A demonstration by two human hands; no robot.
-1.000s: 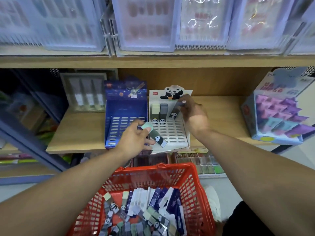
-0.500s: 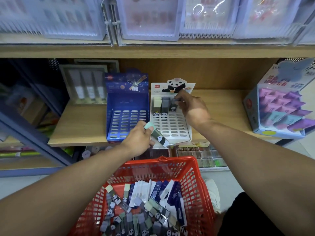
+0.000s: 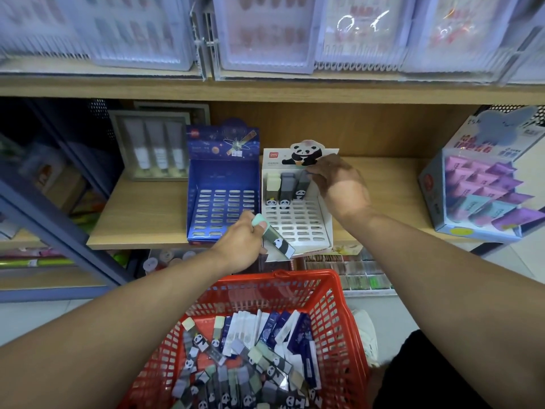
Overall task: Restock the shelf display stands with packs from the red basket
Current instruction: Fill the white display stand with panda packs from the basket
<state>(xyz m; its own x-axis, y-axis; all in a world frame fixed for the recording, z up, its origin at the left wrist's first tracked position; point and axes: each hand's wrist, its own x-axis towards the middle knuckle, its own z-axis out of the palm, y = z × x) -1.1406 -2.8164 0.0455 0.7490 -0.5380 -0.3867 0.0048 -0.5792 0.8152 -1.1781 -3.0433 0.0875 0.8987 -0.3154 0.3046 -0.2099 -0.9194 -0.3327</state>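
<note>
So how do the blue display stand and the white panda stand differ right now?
The blue display stand has no packs in its slotted tray; the white panda stand already has three standing in its back row. The blue display stand carries a space header, the white panda stand a panda cutout. The right hand touches only the white one. Both sit side by side on the shelf.

Bare arms on us, both in view, no sleeves anywhere.

Our left hand (image 3: 240,243) and right hand (image 3: 339,184) show no gloves, and we spot no rings, watch or band on the wrists we can see. Both forearms run uncovered right to the frame's edges. Down at the lower right there's a patch of black clothing (image 3: 427,376) on us, plain, no print we can make out. Just left of it sits something white and rounded, perhaps a shoe; we can't tell.
</note>
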